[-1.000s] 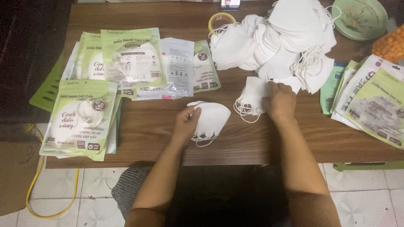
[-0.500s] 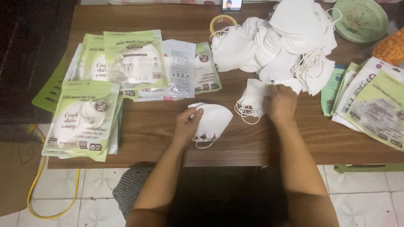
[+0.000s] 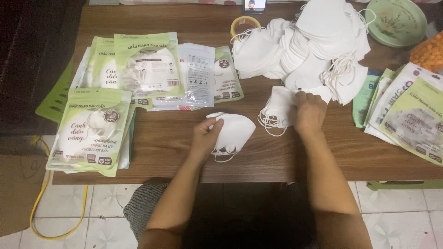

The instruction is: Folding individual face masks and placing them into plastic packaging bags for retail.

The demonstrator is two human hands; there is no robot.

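The person sits at the near edge of a brown wooden table (image 3: 184, 159). The left hand (image 3: 206, 135) rests near the middle of this edge and pinches the left end of a folded white mask (image 3: 236, 130) between thumb and fingers; the mask lies flat on the wood and its ear loops hang toward the near edge. Just beside it to the right, the right hand (image 3: 310, 113) presses on a small stack of white masks (image 3: 279, 109), with the fingers bent over the top of the stack and gripping it. The loops of this stack spread on the wood at its left side.

At the near left corner lies a green packet (image 3: 90, 130) with a mask inside, on top of other packets. Behind it, toward the far left, more green packets (image 3: 140, 64) and some clear ones (image 3: 197, 76) overlap each other. At the right edge there is another stack of green and white packets (image 3: 406, 115).

Farther away, right of the middle, a big heap of loose white masks (image 3: 309, 46) reaches to the far edge. A yellow tape roll (image 3: 244, 23) lies behind the heap, a green plate (image 3: 397, 20) sits at the far right corner, and a small phone (image 3: 254, 5) stands at the far edge.
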